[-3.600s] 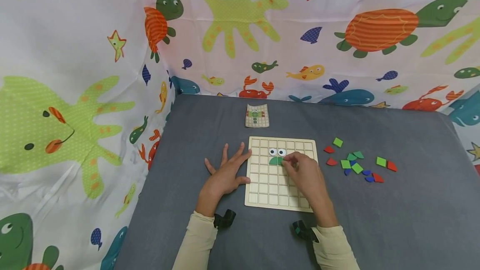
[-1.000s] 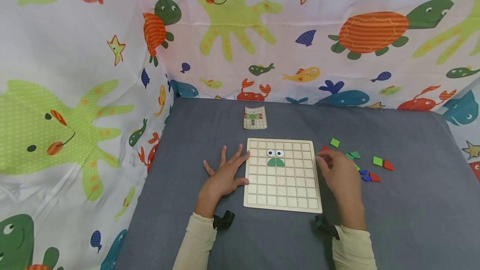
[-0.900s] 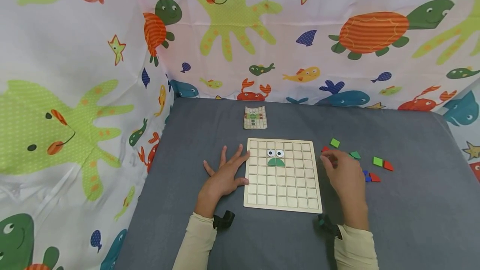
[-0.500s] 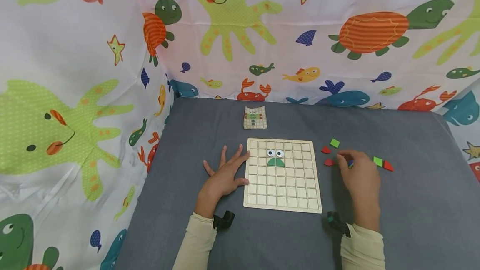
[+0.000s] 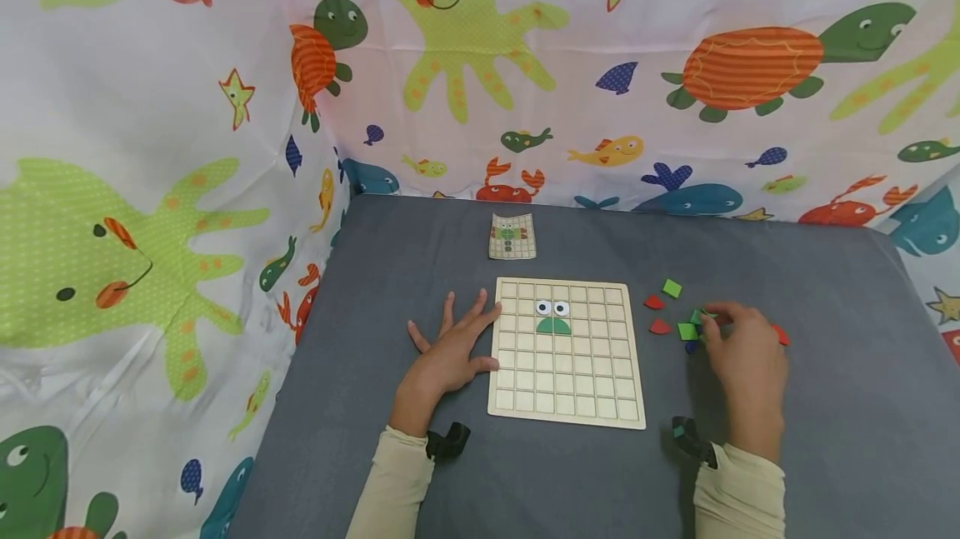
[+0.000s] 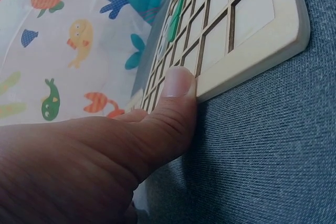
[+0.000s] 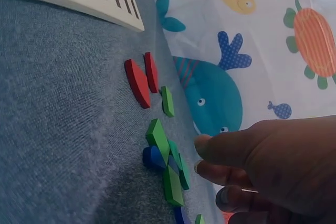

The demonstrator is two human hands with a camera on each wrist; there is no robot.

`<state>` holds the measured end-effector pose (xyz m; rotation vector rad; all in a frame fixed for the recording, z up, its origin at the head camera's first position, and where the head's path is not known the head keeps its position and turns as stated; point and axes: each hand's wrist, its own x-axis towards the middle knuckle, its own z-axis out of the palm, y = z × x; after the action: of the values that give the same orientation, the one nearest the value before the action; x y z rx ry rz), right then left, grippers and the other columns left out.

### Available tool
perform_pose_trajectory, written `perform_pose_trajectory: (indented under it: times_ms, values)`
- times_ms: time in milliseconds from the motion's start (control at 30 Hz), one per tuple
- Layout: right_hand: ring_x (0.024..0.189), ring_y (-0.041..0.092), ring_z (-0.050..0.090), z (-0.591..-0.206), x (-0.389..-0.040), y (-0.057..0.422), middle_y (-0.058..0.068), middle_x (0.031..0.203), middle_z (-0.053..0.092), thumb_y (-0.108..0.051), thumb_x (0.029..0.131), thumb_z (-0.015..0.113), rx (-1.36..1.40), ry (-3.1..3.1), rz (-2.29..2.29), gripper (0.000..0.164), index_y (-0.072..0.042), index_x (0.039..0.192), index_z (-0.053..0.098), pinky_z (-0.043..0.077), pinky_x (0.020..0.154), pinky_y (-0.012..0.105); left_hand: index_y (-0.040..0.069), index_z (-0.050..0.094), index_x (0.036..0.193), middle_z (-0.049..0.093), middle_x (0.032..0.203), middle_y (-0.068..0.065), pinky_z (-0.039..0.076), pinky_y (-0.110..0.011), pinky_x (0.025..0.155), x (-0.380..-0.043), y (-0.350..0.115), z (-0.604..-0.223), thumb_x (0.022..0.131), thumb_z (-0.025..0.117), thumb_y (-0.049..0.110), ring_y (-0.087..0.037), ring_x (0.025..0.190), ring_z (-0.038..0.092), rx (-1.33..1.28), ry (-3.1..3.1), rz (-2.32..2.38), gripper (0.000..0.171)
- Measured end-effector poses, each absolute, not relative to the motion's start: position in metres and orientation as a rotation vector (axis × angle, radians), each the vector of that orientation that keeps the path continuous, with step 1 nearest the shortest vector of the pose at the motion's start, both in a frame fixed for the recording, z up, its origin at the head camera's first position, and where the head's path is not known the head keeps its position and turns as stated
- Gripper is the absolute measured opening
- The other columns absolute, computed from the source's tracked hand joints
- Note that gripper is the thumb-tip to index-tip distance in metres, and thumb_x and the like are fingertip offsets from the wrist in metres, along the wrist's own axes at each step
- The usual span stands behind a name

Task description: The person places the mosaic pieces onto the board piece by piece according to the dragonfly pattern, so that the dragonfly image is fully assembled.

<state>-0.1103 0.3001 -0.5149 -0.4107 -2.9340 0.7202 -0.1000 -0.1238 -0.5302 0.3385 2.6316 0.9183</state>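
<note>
My left hand [image 5: 447, 356] lies with spread fingers at the left edge of the wooden grid board [image 5: 600, 381]; in the left wrist view its thumb [image 6: 176, 98] presses against the board's rim. Two round eye pieces [image 5: 552, 307] sit on the grid, with two dark green quarter-round pieces [image 5: 553, 326] below them. My right hand [image 5: 750, 356] hovers over the loose pieces right of the board, thumb and fingers bent and a little apart. Nothing shows between its fingertips in the right wrist view, where a light green square [image 7: 157, 140] and a blue piece [image 7: 154, 158] lie close by.
A small pattern card [image 5: 513, 237] lies behind the board. Red pieces [image 5: 654, 302] and another light green square [image 5: 672, 288] lie between board and right hand. A sea-animal printed cloth [image 5: 465, 147] stands along the grey table's back and left.
My right hand has left the board, where the second dark green piece now lies, and moved right across the loose pieces. The left hand has stayed at the board's edge.
</note>
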Motion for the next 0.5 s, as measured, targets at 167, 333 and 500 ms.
perform_pose_trajectory:
  times_ms: [167, 333, 500]
  values:
    - [0.101, 0.047, 0.062, -0.5173, -0.114, 0.3015, 0.024, 0.122, 0.062, -0.025, 0.106, 0.067, -0.404, -2.977, 0.714, 0.03, -0.007, 0.129, 0.073, 0.051, 0.067, 0.06, 0.033, 0.034, 0.168, 0.015, 0.177, 0.006, -0.027, -0.085, 0.105, -0.0994, -0.1238, -0.5295, 0.091, 0.079, 0.034, -0.037, 0.163, -0.015, 0.339, 2.634, 0.928, 0.09]
    - [0.106, 0.049, 0.06, -0.5205, -0.118, 0.3013, 0.026, 0.125, 0.06, -0.025, 0.105, 0.068, -0.398, -3.01, 0.714, 0.031, -0.005, 0.128, 0.072, 0.051, 0.072, 0.064, 0.032, 0.034, 0.168, 0.015, 0.177, 0.005, -0.026, -0.085, 0.106, -0.0991, -0.1246, -0.5282, 0.091, 0.079, 0.034, -0.038, 0.163, -0.014, 0.33, 2.636, 0.925, 0.089]
    - [0.106, 0.049, 0.061, -0.5224, -0.1199, 0.3021, 0.026, 0.126, 0.059, -0.025, 0.104, 0.069, -0.412, -3.027, 0.717, 0.032, -0.004, 0.129, 0.072, 0.051, 0.071, 0.065, 0.032, 0.034, 0.168, 0.015, 0.178, 0.004, -0.025, -0.085, 0.106, -0.0992, -0.1244, -0.5279, 0.092, 0.078, 0.034, -0.038, 0.163, -0.014, 0.336, 2.627, 0.927, 0.088]
